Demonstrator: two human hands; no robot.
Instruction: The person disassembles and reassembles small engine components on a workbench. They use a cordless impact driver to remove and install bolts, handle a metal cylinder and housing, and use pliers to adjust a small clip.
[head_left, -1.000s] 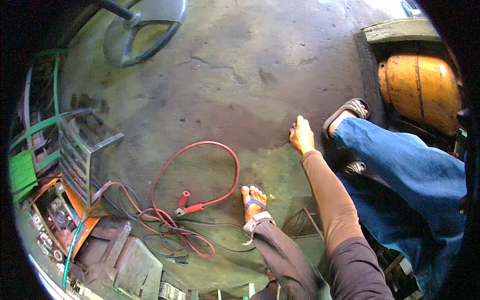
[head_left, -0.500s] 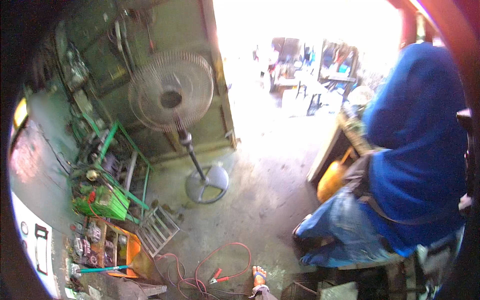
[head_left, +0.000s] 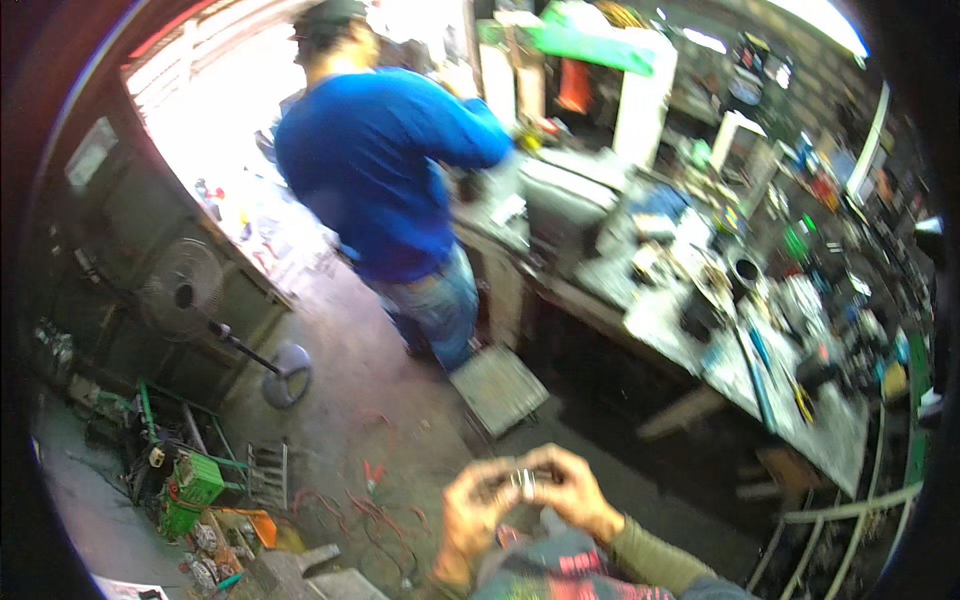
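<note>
The left hand and right hand are together, gripping a small metal part between them, just in front of the grey shirt; blur makes its exact shape hard to tell. Handling it well calls for one hand steadying it while the other applies light, even pressure.

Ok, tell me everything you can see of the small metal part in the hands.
The small metal part looks silvery and shiny, with a bright band and darker areas beside it. It is held between the left hand and right hand, low in the middle of the view, fingers touching it from both sides. They cover much of it, so its full shape is unclear.
</note>
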